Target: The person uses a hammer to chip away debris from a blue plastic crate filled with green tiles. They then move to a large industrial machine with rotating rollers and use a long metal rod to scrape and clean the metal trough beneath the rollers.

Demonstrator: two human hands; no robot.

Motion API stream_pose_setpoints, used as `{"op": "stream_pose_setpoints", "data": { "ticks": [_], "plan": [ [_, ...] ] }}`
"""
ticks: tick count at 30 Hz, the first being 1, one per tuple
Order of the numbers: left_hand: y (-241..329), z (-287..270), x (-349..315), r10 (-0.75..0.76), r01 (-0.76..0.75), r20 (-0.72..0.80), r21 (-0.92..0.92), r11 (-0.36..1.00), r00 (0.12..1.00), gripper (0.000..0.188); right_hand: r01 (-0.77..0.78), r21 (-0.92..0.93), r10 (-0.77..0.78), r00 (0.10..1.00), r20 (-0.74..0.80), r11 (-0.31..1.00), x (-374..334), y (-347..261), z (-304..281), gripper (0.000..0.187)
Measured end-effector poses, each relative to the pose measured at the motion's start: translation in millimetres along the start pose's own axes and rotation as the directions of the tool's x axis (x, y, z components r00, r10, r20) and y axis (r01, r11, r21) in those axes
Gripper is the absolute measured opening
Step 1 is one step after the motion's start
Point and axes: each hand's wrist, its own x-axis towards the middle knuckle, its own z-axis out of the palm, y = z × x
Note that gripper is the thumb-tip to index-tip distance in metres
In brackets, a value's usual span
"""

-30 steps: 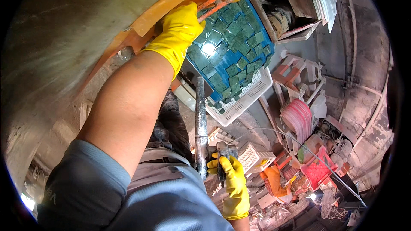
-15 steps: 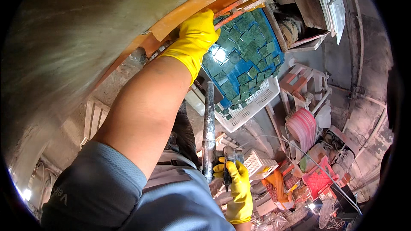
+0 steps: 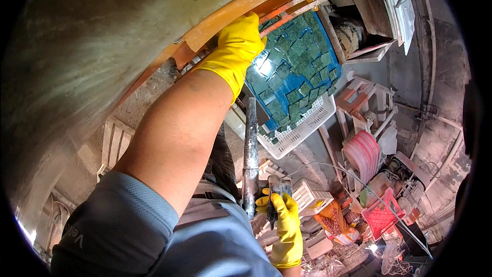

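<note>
My left hand (image 3: pixel 241 36), in a yellow rubber glove, is closed at the end of a worn orange metal bar (image 3: pixel 287 18) beside a large curved orange rim (image 3: pixel 225 13). Just beyond the hand, many flat green square pieces (image 3: pixel 297 54) lie across a blue sloping surface (image 3: pixel 281 92). Some sit at its lower edge, above a white plastic crate (image 3: pixel 307 125). Lower down, my right hand (image 3: pixel 286 225), gloved in yellow too, wraps its fingers round a dark handle-like part (image 3: pixel 274 197). That part stands against an upright, stained metal pole (image 3: pixel 250 159).
A dull, curved wall-like surface (image 3: pixel 102 31) fills the upper left. At right are a wooden stand (image 3: pixel 359 97), a pink striped bundle (image 3: pixel 361 154) and a red basket (image 3: pixel 384 213). A thin cable (image 3: pixel 369 197) crosses the lower right, over clutter. Another white crate (image 3: pixel 307 197) stands near my right hand.
The view has shifted slightly. The green pieces lie in a somewhat different arrangement on the blue surface. Both hands keep their hold.
</note>
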Motion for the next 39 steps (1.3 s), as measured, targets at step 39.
{"op": "stream_pose_setpoints", "data": {
  "ticks": [39],
  "plan": [
    [5.5,-0.9,13.3,-0.018,0.02,0.114,-0.016,1.0,0.993,0.054,0.035,-0.016,-0.036,0.998,-0.041,0.999,-18.5,28.2,20.0,0.051]
  ]
}}
